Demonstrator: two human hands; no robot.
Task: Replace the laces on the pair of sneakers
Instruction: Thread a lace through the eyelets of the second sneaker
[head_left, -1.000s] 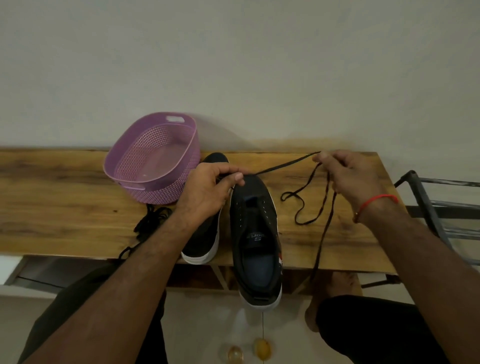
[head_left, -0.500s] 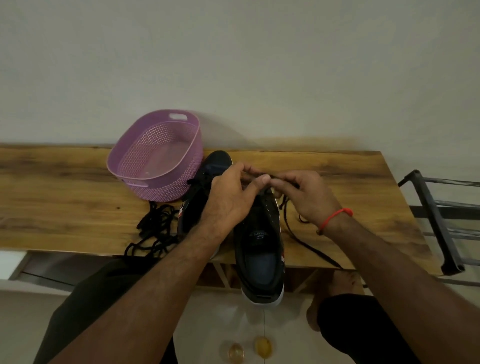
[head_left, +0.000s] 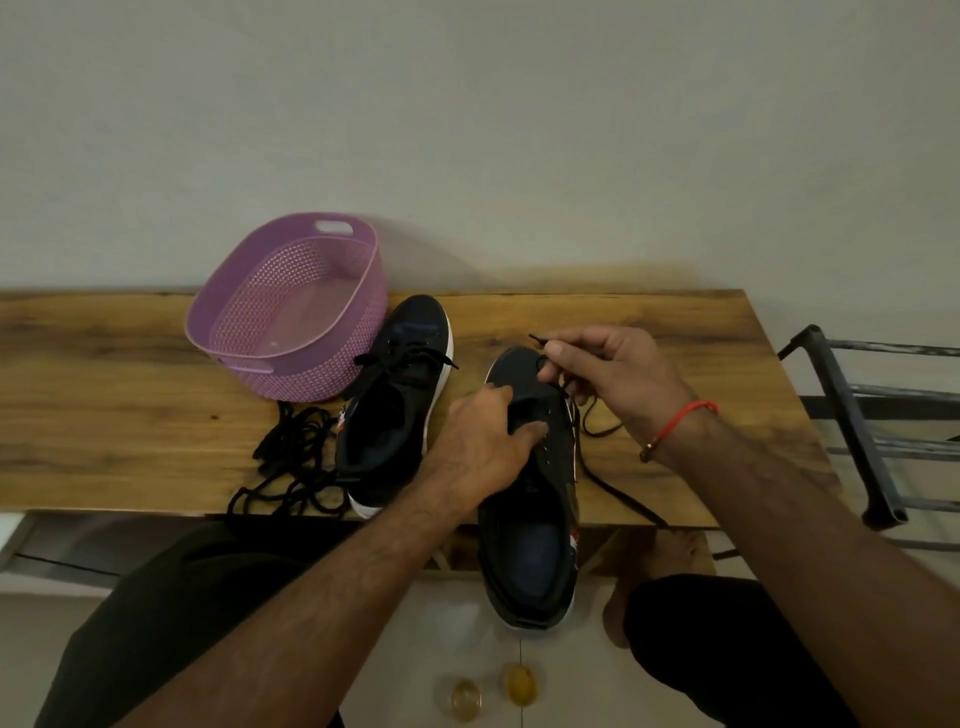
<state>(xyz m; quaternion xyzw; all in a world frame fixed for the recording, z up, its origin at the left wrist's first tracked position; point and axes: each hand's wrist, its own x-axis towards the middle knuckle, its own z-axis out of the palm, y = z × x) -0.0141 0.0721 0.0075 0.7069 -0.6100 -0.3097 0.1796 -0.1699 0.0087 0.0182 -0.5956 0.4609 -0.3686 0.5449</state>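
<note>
**A:** At the toe of the near sneaker, what are your hands doing?

**B:** My right hand pinches the tip of the new lace between thumb and forefinger, just above the front eyelets. My left hand grips the shoe's upper, fingers curled over the tongue opening, to steady it.

**A:** What has changed?

**B:** A second ago the lace was stretched taut, out to my right; half a second ago both hands met at the eyelets. Now the right hand has lifted with the free tip. I judge one eyelet pass finished and the next being lined up.

**A:** Where does the lace run?

**B:** From my fingers down along the shoe's right side, across the surface and off its near edge.

**A:** And beyond?

**B:** The second sneaker, left of my left hand, already carries a lace. A black lace heap lies beside it, below a purple basket.
</note>
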